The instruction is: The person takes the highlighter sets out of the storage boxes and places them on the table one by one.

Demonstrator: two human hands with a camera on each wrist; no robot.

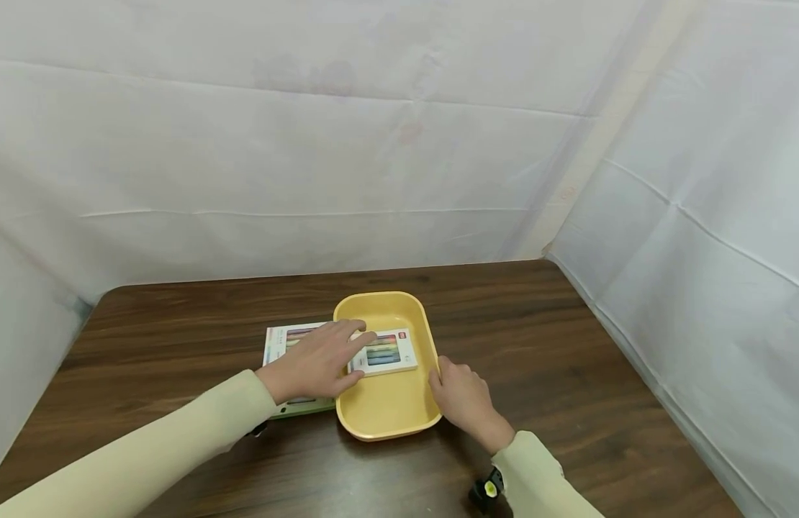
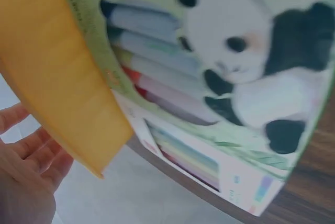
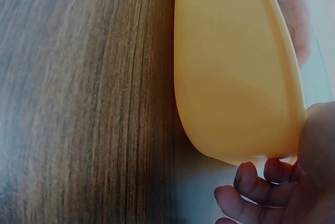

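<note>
A yellow tray (image 1: 386,406) stands on the table, with a small white box of coloured sticks (image 1: 404,351) lying inside it. My left hand (image 1: 318,360) reaches over the tray's left rim, its fingers spread above the near end of that small box. On the right side, my right hand (image 1: 466,396) grips the tray's rim, fingertips against the outer wall. Left of the tray, partly under my left arm, are a panda-printed green box (image 2: 225,51) with thick coloured sticks in its window and a white box (image 2: 230,190) of thinner ones.
The dark wooden table (image 1: 179,324) reaches back to a white sheet wall (image 1: 276,165). Another white sheet (image 1: 710,201) closes off the right side. A black wrist device (image 1: 486,491) sits below my right sleeve.
</note>
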